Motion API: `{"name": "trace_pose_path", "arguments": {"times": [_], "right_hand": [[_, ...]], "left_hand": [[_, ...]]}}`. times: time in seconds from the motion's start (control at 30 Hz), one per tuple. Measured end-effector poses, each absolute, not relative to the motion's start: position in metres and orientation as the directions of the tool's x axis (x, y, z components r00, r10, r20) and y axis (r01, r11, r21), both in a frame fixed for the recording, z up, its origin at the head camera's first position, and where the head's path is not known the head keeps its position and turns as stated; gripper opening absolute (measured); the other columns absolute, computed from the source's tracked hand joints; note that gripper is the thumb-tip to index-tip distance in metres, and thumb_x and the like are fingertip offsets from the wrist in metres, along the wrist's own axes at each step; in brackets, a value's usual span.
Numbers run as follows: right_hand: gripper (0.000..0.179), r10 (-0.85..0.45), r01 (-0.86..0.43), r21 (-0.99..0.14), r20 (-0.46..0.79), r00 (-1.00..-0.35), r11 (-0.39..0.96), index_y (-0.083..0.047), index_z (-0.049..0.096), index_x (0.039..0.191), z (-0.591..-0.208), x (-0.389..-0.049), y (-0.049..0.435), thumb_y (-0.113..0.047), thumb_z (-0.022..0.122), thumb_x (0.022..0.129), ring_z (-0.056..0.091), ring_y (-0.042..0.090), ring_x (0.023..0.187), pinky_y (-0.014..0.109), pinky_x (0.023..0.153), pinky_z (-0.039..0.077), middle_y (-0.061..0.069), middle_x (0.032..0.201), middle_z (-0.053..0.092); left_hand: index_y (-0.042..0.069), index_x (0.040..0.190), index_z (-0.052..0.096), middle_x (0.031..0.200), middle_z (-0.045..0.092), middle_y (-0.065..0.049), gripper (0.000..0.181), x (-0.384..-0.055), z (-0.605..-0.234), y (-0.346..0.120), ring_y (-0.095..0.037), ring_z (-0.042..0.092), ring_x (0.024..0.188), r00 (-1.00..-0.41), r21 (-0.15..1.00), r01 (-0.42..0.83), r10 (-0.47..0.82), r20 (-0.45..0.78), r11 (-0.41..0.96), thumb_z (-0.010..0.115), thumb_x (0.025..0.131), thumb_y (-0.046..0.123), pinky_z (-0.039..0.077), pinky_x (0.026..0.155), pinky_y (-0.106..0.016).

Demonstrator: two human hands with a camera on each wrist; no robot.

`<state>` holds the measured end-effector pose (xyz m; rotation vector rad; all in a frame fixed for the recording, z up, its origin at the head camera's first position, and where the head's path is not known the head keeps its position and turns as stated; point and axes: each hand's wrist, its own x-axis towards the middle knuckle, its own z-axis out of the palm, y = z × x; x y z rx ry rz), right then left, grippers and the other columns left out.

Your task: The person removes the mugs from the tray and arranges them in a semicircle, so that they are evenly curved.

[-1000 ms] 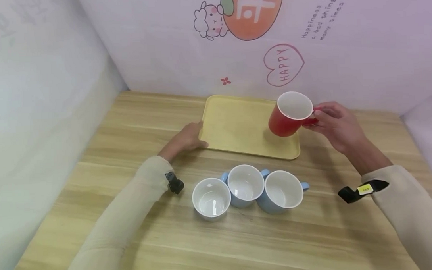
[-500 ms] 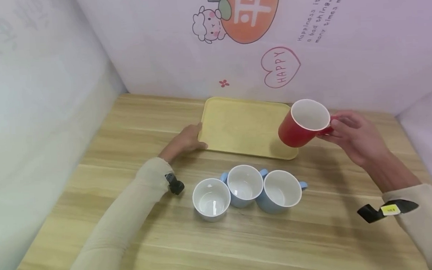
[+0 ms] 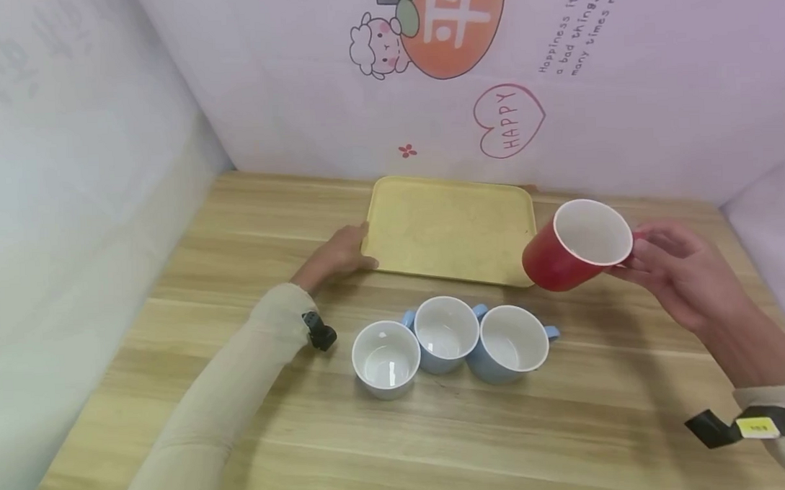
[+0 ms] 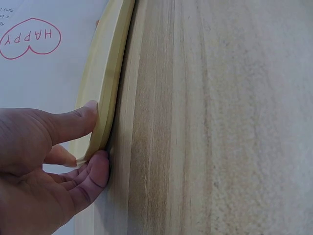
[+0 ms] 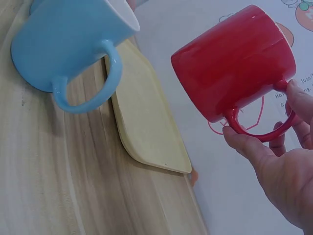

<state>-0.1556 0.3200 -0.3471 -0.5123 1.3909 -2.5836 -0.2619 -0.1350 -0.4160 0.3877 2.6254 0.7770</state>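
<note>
My right hand grips a red mug by its handle, fingers and thumb round it. The mug, white inside, hangs tilted above the table, just right of the yellow tray. In the right wrist view the red mug is well off the wood, its handle toward my palm. My left hand holds the tray's left end. The left wrist view shows the thumb on the near side of the tray's rim and the other fingers curled round the corner and under it.
Three light blue mugs, white inside, stand in a row in front of the tray: a left mug, a middle mug and a right mug. A printed white sheet rises behind the wooden table.
My right hand has carried the red mug from over the tray's right part to the right and nearer to me. My left hand has stayed at the tray, which lies in the same place.
</note>
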Motion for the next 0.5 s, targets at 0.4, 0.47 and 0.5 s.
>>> {"name": "trace_pose_path", "arguments": {"times": [0.4, 0.47, 0.5], "right_hand": [[0.035, -0.328, 0.019, -0.787, 0.235, -0.915, -0.616, 0.019, 0.057, 0.113, -0.345, -0.132, 0.331, 0.022, 0.025, 0.099, 0.069, 0.042, 0.095, 0.049, 0.084, 0.056, 0.028, 0.111, 0.064], [0.036, -0.357, 0.033, -0.789, 0.240, -0.903, -0.614, 0.018, 0.056, 0.114, -0.343, -0.129, 0.332, 0.023, 0.024, 0.098, 0.069, 0.040, 0.096, 0.048, 0.085, 0.056, 0.026, 0.112, 0.065], [0.037, -0.368, 0.038, -0.789, 0.243, -0.897, -0.614, 0.018, 0.056, 0.115, -0.342, -0.128, 0.333, 0.023, 0.023, 0.098, 0.069, 0.039, 0.096, 0.048, 0.085, 0.056, 0.026, 0.112, 0.065]], "left_hand": [[-0.013, 0.152, 0.018, 0.157, 0.026, -0.029, 0.091, -0.262, -0.414, -0.135, -0.038, 0.028, 0.144, -0.891, 0.569, 0.162, 0.368, -0.267, 0.806, 0.075, 0.088, 0.016, 0.021, 0.118, -0.039], [-0.013, 0.152, 0.017, 0.157, 0.026, -0.029, 0.091, -0.262, -0.414, -0.135, -0.038, 0.027, 0.144, -0.890, 0.570, 0.164, 0.370, -0.267, 0.805, 0.075, 0.089, 0.016, 0.021, 0.118, -0.039], [-0.013, 0.152, 0.017, 0.156, 0.026, -0.029, 0.091, -0.263, -0.414, -0.135, -0.038, 0.028, 0.144, -0.889, 0.572, 0.166, 0.373, -0.266, 0.803, 0.075, 0.088, 0.016, 0.021, 0.118, -0.040]]}}
